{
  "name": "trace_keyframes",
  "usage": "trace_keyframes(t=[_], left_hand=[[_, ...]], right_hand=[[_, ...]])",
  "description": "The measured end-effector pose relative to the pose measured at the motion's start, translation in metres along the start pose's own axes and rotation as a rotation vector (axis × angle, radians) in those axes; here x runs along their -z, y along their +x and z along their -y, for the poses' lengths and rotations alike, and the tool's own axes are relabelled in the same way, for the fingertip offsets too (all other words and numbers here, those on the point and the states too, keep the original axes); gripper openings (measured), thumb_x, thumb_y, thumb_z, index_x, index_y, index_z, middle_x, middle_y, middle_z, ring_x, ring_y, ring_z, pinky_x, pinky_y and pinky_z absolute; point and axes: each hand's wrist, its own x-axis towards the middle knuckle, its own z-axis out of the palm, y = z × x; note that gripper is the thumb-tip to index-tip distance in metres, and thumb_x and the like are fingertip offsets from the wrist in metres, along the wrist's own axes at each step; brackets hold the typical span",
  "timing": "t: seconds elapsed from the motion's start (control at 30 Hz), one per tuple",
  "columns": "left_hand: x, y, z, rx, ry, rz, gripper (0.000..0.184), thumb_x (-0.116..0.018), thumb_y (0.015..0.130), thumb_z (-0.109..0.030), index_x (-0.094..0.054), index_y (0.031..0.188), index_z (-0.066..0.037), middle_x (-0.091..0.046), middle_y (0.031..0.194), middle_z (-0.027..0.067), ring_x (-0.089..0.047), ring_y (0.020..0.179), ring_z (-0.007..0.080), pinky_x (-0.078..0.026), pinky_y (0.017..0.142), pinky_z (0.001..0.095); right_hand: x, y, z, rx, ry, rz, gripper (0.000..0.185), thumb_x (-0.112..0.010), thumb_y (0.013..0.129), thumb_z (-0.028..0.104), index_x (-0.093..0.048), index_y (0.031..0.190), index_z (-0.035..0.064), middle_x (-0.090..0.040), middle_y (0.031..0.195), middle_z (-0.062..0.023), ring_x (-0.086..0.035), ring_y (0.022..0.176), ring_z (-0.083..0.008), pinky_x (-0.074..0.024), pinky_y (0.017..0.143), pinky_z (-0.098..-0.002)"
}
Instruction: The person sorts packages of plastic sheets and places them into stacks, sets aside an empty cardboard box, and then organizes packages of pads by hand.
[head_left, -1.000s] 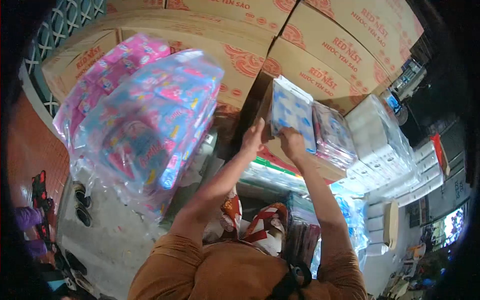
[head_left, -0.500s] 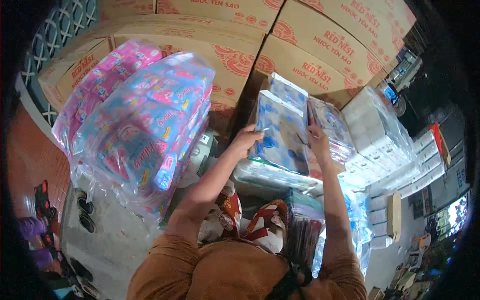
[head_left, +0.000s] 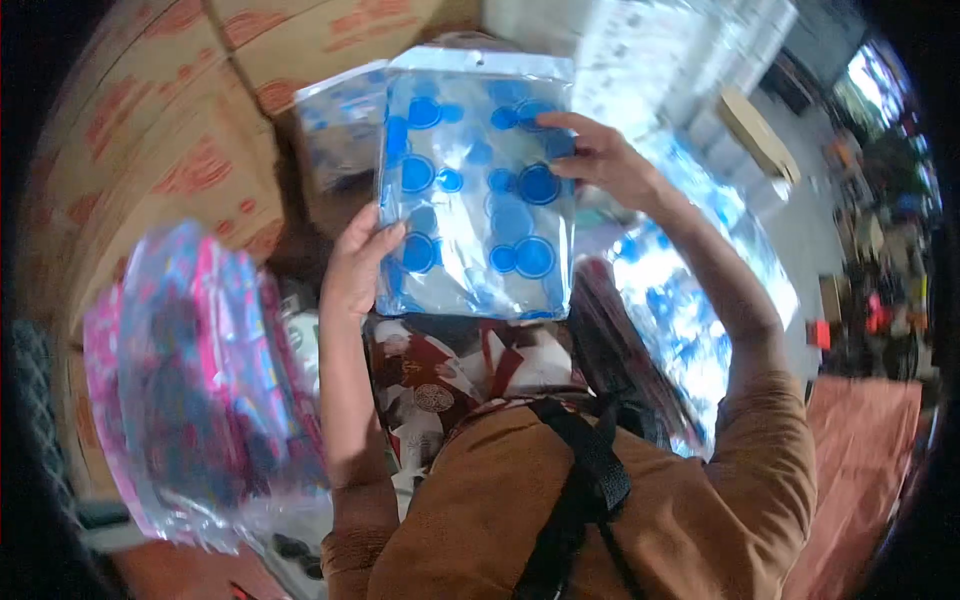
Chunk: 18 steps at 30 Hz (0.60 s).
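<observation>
A flat clear plastic pack printed with blue circles is raised in front of me, its white top strip with a hang hole at the far end. My left hand grips its left edge, thumb on the front face. Over the upper right side, my right hand rests with its fingers apart against the front. Behind the raised pack, to the left, lies another similar pack, partly covered.
Brown cartons stack at the upper left. Plastic-wrapped pink and blue packages stand on my left. White wrapped stacks are at the back right, with shiny blue-and-clear packs nearer on the right.
The view has turned to the right. The pack with blue circles has been lifted off the stack and nearer to me. My right hand has shifted to its upper right side.
</observation>
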Motion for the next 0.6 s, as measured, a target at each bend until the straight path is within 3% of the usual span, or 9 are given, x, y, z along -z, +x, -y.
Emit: trace_keyframes(t=[0.17, 0.23, 0.3, 0.47, 0.53, 0.57, 0.6], left_hand=[[-0.071, 0.065, 0.067, -0.012, 0.175, 0.211, 0.042, -0.059, 0.074, -0.008, -0.045, 0.112, 0.0, -0.056, 0.092, 0.0039, -0.053, 0.075, 0.0097, -0.043, 0.067, 0.0231], [-0.106, 0.092, 0.106, -0.131, 0.491, 0.216, 0.043, -0.062, 0.071, -0.01, -0.047, 0.11, 0.0, -0.058, 0.088, 0.0071, -0.054, 0.07, 0.011, -0.044, 0.061, 0.0253], [-0.147, 0.101, 0.118, -0.143, 0.617, 0.308, 0.041, -0.062, 0.07, -0.01, -0.05, 0.107, -0.002, -0.059, 0.085, 0.0124, -0.056, 0.07, 0.015, -0.045, 0.061, 0.029], [-0.211, 0.117, 0.159, -0.194, 0.729, 0.376, 0.04, -0.057, 0.069, -0.014, -0.05, 0.108, -0.009, -0.058, 0.088, 0.0188, -0.056, 0.082, 0.0326, -0.043, 0.073, 0.0381], [-0.219, 0.113, 0.167, -0.199, 0.826, 0.362, 0.041, -0.058, 0.07, -0.015, -0.05, 0.11, -0.009, -0.059, 0.087, 0.0156, -0.057, 0.079, 0.0279, -0.044, 0.07, 0.0352], [-0.222, 0.108, 0.167, -0.208, 0.922, 0.338, 0.041, -0.06, 0.072, -0.017, -0.049, 0.111, -0.009, -0.06, 0.085, 0.0124, -0.058, 0.076, 0.0231, -0.044, 0.067, 0.0323], [-0.217, 0.104, 0.173, -0.286, 0.954, 0.321, 0.046, -0.06, 0.071, -0.025, -0.047, 0.113, -0.009, -0.057, 0.096, 0.015, -0.055, 0.088, 0.0289, -0.043, 0.074, 0.0345]], right_hand=[[0.078, -0.087, -0.046, -0.199, -0.171, -0.212, 0.046, -0.055, 0.075, 0.006, -0.042, 0.119, 0.0104, -0.056, 0.071, -0.0046, -0.051, 0.059, -0.0091, -0.0426, 0.05, -0.0223], [0.093, -0.126, -0.065, -0.313, -0.245, -0.316, 0.046, -0.055, 0.075, 0.006, -0.041, 0.119, 0.0095, -0.057, 0.071, -0.0053, -0.052, 0.057, -0.0092, -0.043, 0.049, -0.022], [0.104, -0.161, -0.083, -0.398, -0.161, -0.383, 0.048, -0.056, 0.074, 0.006, -0.039, 0.12, 0.0076, -0.057, 0.072, -0.0065, -0.053, 0.057, -0.0101, -0.0437, 0.049, -0.022], [0.116, -0.21, -0.106, -0.503, -0.087, -0.539, 0.045, -0.054, 0.077, 0.003, -0.038, 0.119, 0.0074, -0.058, 0.076, -0.0108, -0.056, 0.06, -0.0146, -0.0464, 0.048, -0.024], [0.123, -0.219, -0.123, -0.585, -0.078, -0.553, 0.046, -0.056, 0.075, 0.004, -0.04, 0.118, 0.0069, -0.058, 0.079, -0.0135, -0.057, 0.063, -0.018, -0.0475, 0.052, -0.0255], [0.129, -0.226, -0.146, -0.544, -0.313, -0.529, 0.047, -0.057, 0.074, 0.006, -0.04, 0.118, 0.0063, -0.058, 0.08, -0.0162, -0.058, 0.066, -0.0225, -0.0477, 0.056, -0.0289], [0.134, -0.23, -0.164, -0.496, -0.547, -0.5, 0.048, -0.058, 0.073, 0.009, -0.04, 0.117, 0.0057, -0.058, 0.082, -0.0188, -0.058, 0.068, -0.0271, -0.0479, 0.06, -0.0322]])
